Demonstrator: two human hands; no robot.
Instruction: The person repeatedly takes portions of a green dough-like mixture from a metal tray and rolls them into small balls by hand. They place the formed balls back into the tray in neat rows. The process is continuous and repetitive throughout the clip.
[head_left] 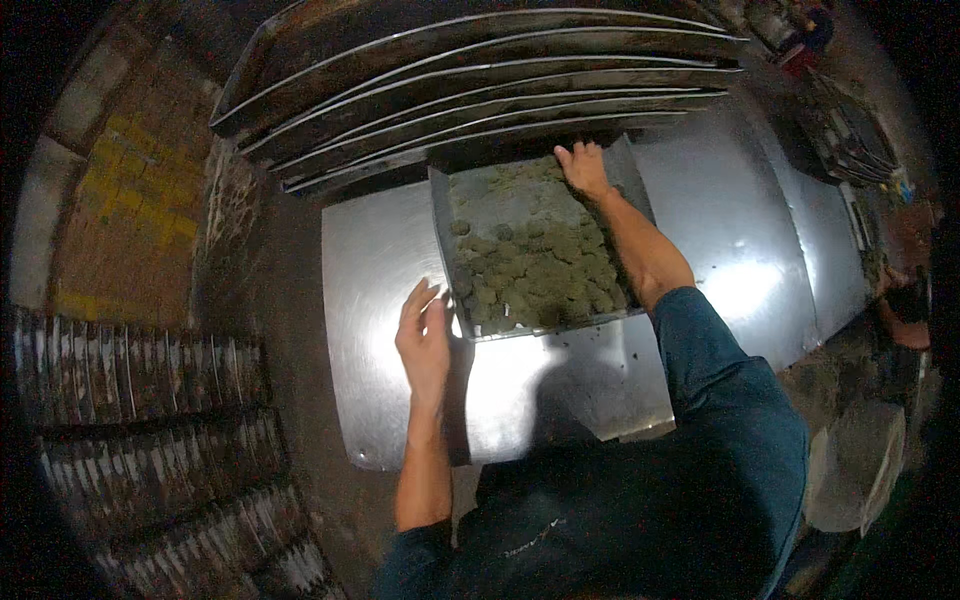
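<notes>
A metal tray (437, 215) with low walls lies on the steel table. Dull green, crumbly lumps (545, 265) fill its nearer part thickly, thinning to scattered crumbs over the bare floor of its far part. My left hand (425, 335) hovers by the tray's near left corner, holding nothing, its fingers stretched and apart. Across the tray reaches my right arm; my right hand (586, 170) is at the far right end, over the lumps' edge near the far wall. Its fingers are spread, and nothing shows in them. Whether its fingertips touch the tray's wall I cannot tell.
Several long dark metal trays (480, 75) lean in a row just beyond the table. Shiny steel tabletop (375, 270) extends on both sides. Dark ridged stacks (150, 370) stand at the left, under a yellow-stained brick area (130, 200). Another person's arm (905, 325) shows at far right.
</notes>
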